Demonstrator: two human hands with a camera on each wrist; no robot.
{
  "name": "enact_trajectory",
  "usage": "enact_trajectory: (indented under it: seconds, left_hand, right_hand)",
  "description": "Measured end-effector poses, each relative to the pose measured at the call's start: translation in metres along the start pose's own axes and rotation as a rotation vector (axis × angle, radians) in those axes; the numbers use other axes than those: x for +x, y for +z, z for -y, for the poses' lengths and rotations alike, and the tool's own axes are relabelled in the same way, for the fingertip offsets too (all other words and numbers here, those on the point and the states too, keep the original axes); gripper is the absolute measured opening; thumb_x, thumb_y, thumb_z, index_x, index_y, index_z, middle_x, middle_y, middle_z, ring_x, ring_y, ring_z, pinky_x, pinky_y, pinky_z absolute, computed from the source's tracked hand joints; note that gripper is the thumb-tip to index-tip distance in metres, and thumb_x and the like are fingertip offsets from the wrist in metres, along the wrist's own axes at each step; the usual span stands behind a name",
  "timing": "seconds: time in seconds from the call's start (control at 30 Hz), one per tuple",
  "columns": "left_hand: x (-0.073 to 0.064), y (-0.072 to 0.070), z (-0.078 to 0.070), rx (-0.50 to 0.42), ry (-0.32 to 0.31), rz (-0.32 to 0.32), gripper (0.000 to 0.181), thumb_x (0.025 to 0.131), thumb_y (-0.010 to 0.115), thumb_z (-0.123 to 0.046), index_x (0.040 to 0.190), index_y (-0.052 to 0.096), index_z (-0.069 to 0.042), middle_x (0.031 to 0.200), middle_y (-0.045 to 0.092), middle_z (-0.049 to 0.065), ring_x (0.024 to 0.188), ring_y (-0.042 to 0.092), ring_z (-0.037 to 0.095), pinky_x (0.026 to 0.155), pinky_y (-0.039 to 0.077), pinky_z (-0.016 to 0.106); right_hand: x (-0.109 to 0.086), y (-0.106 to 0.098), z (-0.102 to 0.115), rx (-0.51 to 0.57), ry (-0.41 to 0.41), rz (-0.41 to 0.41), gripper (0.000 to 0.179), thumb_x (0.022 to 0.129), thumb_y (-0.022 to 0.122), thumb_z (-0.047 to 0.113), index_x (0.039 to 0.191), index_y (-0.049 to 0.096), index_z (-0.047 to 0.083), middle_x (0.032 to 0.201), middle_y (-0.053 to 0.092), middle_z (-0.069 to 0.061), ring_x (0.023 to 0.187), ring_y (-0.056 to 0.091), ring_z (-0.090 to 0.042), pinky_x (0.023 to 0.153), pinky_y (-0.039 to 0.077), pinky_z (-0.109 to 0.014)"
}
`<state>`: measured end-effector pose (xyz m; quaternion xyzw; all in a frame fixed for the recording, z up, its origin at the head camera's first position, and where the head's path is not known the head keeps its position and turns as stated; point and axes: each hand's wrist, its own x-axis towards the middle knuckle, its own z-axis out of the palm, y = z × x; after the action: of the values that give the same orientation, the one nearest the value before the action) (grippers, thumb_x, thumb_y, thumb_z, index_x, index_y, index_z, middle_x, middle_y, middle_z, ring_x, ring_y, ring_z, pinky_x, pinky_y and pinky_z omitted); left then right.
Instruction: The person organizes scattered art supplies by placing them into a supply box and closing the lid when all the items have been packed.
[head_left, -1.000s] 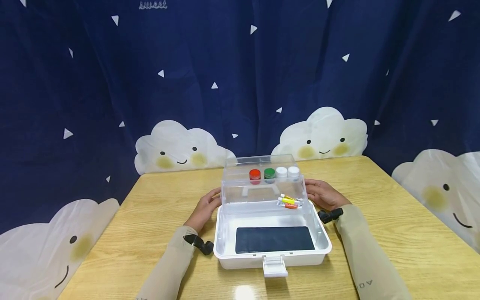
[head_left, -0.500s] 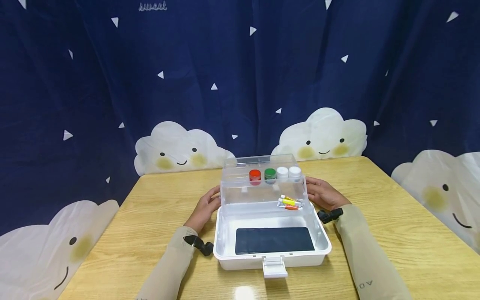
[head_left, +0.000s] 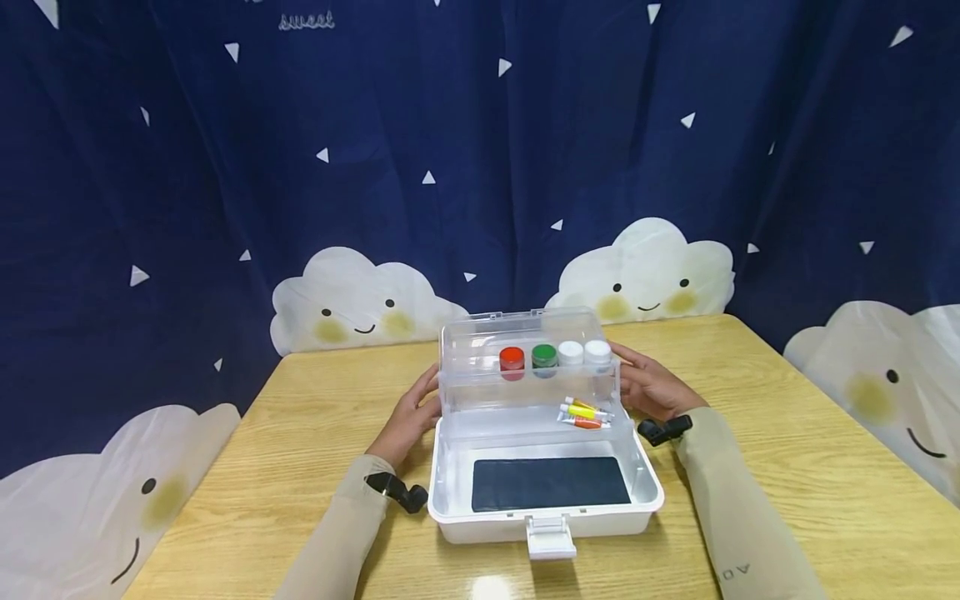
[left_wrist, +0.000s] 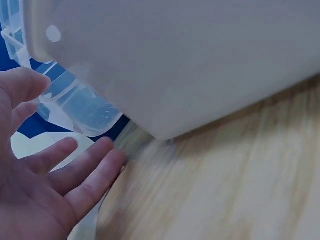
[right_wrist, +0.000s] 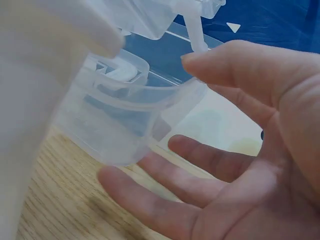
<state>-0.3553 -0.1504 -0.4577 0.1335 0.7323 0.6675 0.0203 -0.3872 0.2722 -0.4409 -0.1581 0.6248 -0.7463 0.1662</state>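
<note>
A white storage box [head_left: 480,531] stands with its clear lid [right_wrist: 117,142] tipped back behind it. Clear trays [head_left: 468,392] rise over its rear; on them are a red jar [head_left: 512,364], a green jar [head_left: 544,361], two white-capped jars [head_left: 583,354] and several small paint tubes [head_left: 583,412]. My left hand [head_left: 408,421] is at the left rear side, its fingers extended; contact with the clear plastic is unclear. At the right rear, my right hand [head_left: 654,390] has its thumb by a tray's hinge arm [right_wrist: 195,27] and its other fingers spread near the lid.
A dark flat rectangle [head_left: 551,484] lies on the box floor. The front latch [head_left: 551,540] hangs down over the wooden table [head_left: 322,417]. Behind the table hangs a navy curtain [head_left: 480,150] with cloud prints.
The clear trays have tilted and shifted slightly, carrying the jars and tubes a little down and to the right. Both hands stay beside the box, the right one shifting slightly.
</note>
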Motion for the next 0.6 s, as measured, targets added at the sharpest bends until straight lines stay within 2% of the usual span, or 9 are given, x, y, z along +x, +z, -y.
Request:
enact_trajectory:
  seconds: [0.1,0.23,0.5,0.6]
  left_hand:
    - [-0.001,-0.001,-0.001,0.014,-0.021,0.016,0.064,0.096,0.059,-0.029,0.151,0.027,-0.035,0.147,0.041,0.012,0.107,0.061,0.027,0.085,0.051,0.035]
    - [-0.001,-0.002,-0.003,0.011,-0.033,0.03,0.065,0.095,0.06,-0.029,0.15,0.027,-0.04,0.146,0.042,0.011,0.107,0.061,0.026,0.084,0.052,0.034]
    - [0.0,-0.001,-0.007,0.005,0.014,0.012,0.063,0.095,0.061,-0.024,0.147,0.032,-0.045,0.144,0.043,0.009,0.106,0.061,0.024,0.086,0.051,0.036]
    - [-0.001,-0.001,-0.011,0.011,0.031,0.009,0.064,0.095,0.061,-0.021,0.148,0.031,-0.042,0.146,0.041,0.011,0.107,0.06,0.023,0.087,0.051,0.034]
  right_hand:
    - [-0.002,-0.001,0.002,0.014,0.009,0.027,0.062,0.103,0.042,0.014,0.156,0.011,0.022,0.125,0.062,0.003,0.109,0.062,-0.02,0.088,0.051,-0.044]
    - [-0.003,-0.001,0.004,0.016,0.009,0.014,0.062,0.103,0.044,0.014,0.156,0.013,0.026,0.127,0.06,0.003,0.109,0.063,-0.021,0.088,0.051,-0.043]
    - [-0.003,-0.002,0.008,-0.023,-0.041,0.002,0.062,0.102,0.046,0.014,0.154,0.019,0.031,0.13,0.056,0.005,0.111,0.062,-0.02,0.088,0.051,-0.043]
    - [-0.003,0.0,0.009,-0.018,-0.055,0.0,0.063,0.101,0.049,0.013,0.154,0.021,0.032,0.129,0.057,0.006,0.11,0.062,-0.019,0.088,0.051,-0.043]
